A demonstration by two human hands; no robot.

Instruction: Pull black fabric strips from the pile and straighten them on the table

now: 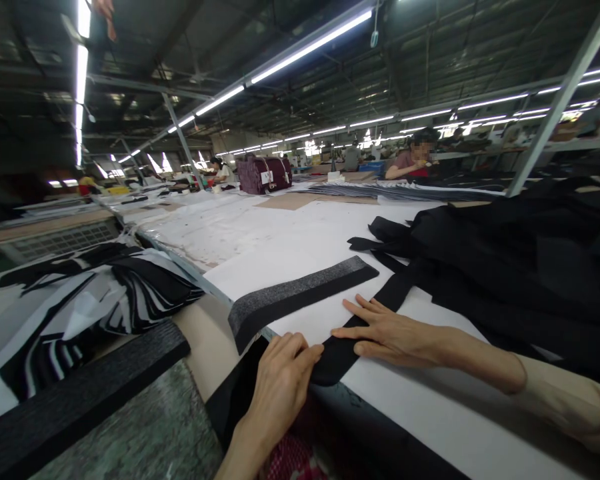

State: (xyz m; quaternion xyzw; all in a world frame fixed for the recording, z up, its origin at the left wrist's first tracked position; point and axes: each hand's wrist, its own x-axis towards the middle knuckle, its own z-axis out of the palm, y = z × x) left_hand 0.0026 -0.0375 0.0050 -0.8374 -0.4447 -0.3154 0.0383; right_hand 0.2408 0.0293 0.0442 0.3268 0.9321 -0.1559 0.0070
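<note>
At the near edge of the white-covered table lies a black fabric strip (337, 363), running up to the right. My left hand (283, 377) is closed on the strip's near end, thumb against curled fingers. Spread flat, my right hand (385, 333) presses on the same strip from above, its fingers reaching onto the white surface. Just beyond both hands is a grey-and-black strip (305, 287) with a speckled upper band, its near end drooping over the table edge.
A big heap of black fabric (510, 267) covers the right side. To the left, black and white pieces (105, 300) lie bunched by another speckled strip (85, 373). Maroon bundles (265, 175) stand farther back. Beyond the table is a co-worker (413, 160).
</note>
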